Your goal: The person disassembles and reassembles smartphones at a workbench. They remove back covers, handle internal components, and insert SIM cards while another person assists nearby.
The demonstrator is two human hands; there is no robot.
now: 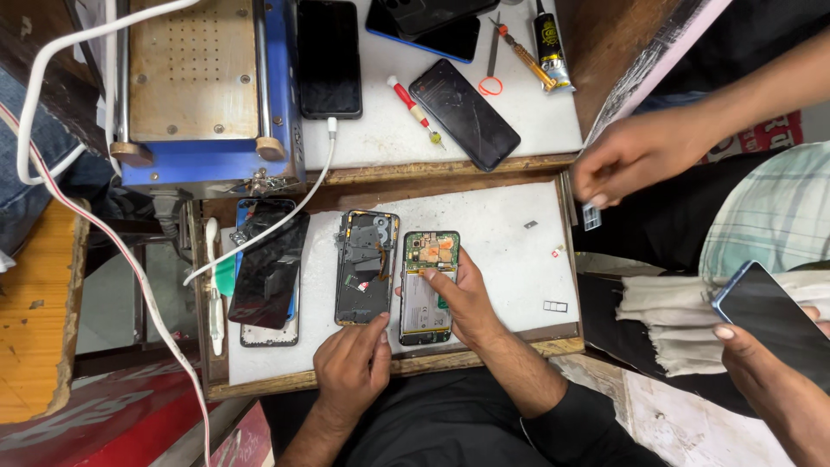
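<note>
White work mat (pixel 510 251) in a wooden tray. Left hand (pixel 353 363), fingers loosely bent, presses the removed back cover (pixel 367 266); right hand (pixel 467 298) lies flat on the opened phone (pixel 428 287) beside it, circuit board exposed, battery still seated. Beyond the phone: screwdriver (pixel 417 111), glue tube (pixel 550 43), a co-worker's hand (pixel 635 156).

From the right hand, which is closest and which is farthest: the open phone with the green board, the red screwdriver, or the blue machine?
Seen from the head camera, starting at the right hand:
1. Open phone with the green board, under its fingers.
2. Red screwdriver, up on the white shelf.
3. Blue machine, far up in the left corner.
</note>
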